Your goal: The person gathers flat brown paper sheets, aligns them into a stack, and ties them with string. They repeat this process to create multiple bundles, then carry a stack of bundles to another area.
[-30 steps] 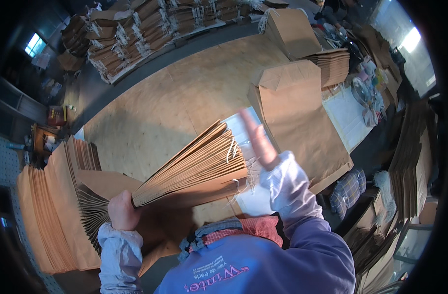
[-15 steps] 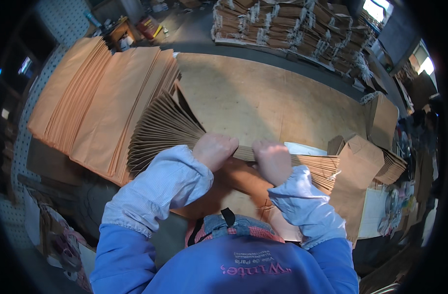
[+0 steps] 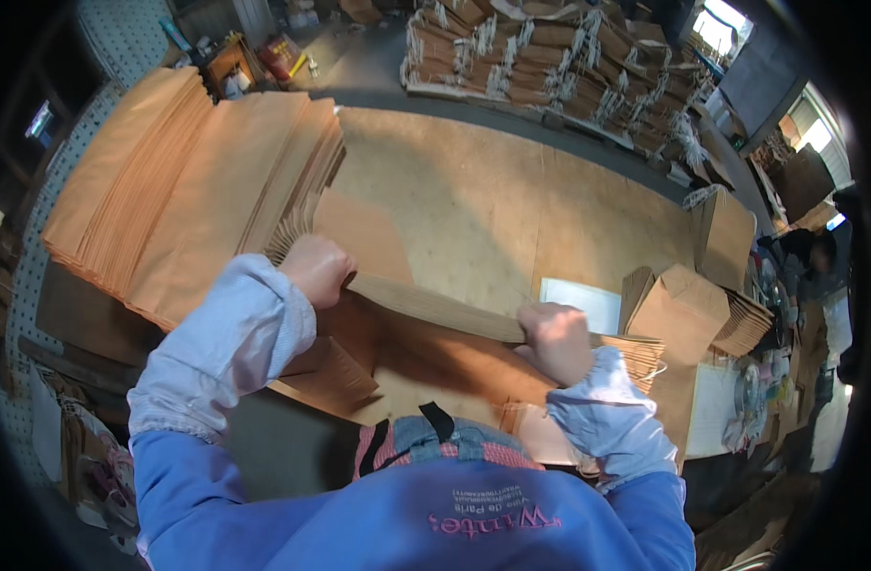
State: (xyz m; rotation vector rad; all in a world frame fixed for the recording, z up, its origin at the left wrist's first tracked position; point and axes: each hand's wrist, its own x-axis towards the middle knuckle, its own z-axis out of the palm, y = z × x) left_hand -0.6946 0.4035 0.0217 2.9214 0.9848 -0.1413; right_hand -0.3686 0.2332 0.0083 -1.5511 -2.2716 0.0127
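Note:
A stack of brown paper bags [image 3: 435,309] stands on edge across the table in front of me, slightly bowed between my hands. My left hand [image 3: 316,269] is closed around it near its left end, where folded edges fan out behind my fist. Toward the other end, my right hand [image 3: 556,341] is closed over the stack's upper edge. Beyond that fist the bag ends show as a row of pleats, with a bit of white string at their right side. My fingertips are hidden on the far side of the stack and beneath my fists.
Tall piles of flat brown bags [image 3: 202,190] lean at the left of the wooden table [image 3: 474,190]. A white sheet [image 3: 583,303] and more bags [image 3: 683,309] lie to the right. Tied bundles [image 3: 550,67] are heaped beyond the table. Another person [image 3: 811,257] is at far right.
My left hand has moved left along the stack, my right hand slightly right and down, so they are farther apart. The wide fan of folds at the left has mostly closed up.

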